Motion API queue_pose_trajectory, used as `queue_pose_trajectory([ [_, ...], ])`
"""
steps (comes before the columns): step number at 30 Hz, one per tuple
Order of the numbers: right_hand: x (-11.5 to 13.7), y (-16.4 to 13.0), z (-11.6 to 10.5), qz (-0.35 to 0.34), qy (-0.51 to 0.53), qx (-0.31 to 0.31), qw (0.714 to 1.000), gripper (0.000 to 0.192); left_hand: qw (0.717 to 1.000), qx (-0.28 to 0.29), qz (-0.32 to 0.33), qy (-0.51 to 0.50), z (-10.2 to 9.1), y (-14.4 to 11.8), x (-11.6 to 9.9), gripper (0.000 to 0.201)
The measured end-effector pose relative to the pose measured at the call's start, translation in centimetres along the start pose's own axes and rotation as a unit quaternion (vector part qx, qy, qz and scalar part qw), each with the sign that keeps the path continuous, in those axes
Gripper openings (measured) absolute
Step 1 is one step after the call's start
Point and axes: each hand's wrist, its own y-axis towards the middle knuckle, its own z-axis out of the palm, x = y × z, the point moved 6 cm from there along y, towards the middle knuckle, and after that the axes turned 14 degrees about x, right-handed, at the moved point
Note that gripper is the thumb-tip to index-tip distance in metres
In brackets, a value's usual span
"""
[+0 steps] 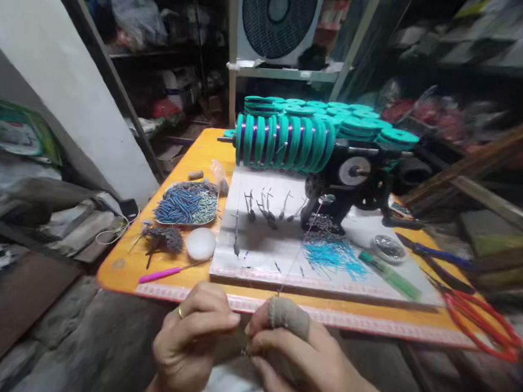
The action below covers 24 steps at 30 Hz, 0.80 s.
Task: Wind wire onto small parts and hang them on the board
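Observation:
My left hand (194, 335), with a ring on one finger, is closed in a pinch just beyond the near table edge. Whatever sits between its fingertips is too small to make out. Close beside it, my right hand (292, 349) pinches too, its index finger wrapped in a grey-brown band (288, 316). A tiny speck shows by its fingertips but is too blurred to name. From the black winding machine (335, 183), a thin thread (292, 270) slants down to the wrapped finger. Teal spools (284, 143) sit in a row on the machine's shaft.
On the orange table (120, 260) are a tray of blue and pale pieces (182, 202), a white round lid (201, 244), a pink-handled tool (160, 274), cyan strands (336, 257), a green tube (391, 275), a dish of small metal parts (388, 248) and red-handled scissors (482, 325).

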Motion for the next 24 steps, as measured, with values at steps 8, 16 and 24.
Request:
queue_pose_trajectory([
  [8,0.5,0.7,1.2,-0.028,-0.004,-0.073,0.997,0.019,0.981,-0.109,-0.038,0.157,-3.3,-2.0,-0.8,0.034],
  [16,-0.2,-0.2,0.6,-0.001,0.006,-0.038,0.999,0.021,0.845,0.055,-0.305,0.435,-7.7,-4.7,3.7,0.022],
  [24,0.0,0.5,-0.7,0.035,0.002,-0.071,0.997,0.02,0.886,0.014,-0.273,0.373,-7.1,-4.9,1.8,0.006],
])
